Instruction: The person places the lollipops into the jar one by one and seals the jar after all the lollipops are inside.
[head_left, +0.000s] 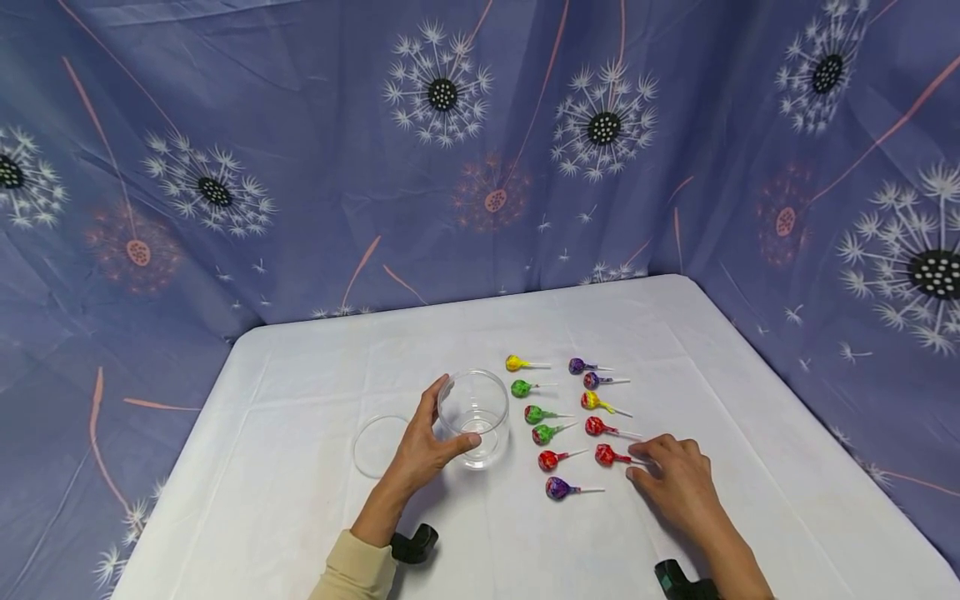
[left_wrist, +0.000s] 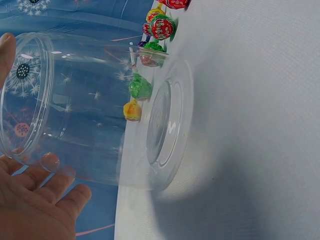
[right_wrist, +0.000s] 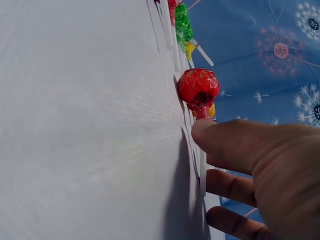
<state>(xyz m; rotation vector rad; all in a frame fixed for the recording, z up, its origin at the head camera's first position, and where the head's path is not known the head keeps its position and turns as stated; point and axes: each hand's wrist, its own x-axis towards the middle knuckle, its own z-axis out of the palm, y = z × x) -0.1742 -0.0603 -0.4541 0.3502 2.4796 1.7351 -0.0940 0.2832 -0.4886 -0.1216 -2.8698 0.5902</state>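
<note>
My left hand [head_left: 424, 450] holds a clear plastic jar [head_left: 491, 425] with thumb and fingers spread around its sides near the rim. Its mouth is uncovered and I see nothing inside; in the left wrist view the jar's base [left_wrist: 172, 135] is at the tabletop. My right hand [head_left: 681, 483] is at a red-wrapped lollipop [head_left: 606, 455] lying on the table. Thumb and forefinger stand on either side of its stick, with a gap between them in the head view. In the right wrist view the thumb [right_wrist: 225, 142] covers part of the stick below the red lollipop's head [right_wrist: 198, 86].
Several more lollipops lie in two rough columns right of the jar, among them a yellow one [head_left: 514, 363], a green one [head_left: 521, 388] and a purple one [head_left: 558, 488]. A clear round lid [head_left: 356, 454] lies left of the jar. White cloth [head_left: 285, 500] covers the table; a patterned curtain [head_left: 315, 167] hangs behind.
</note>
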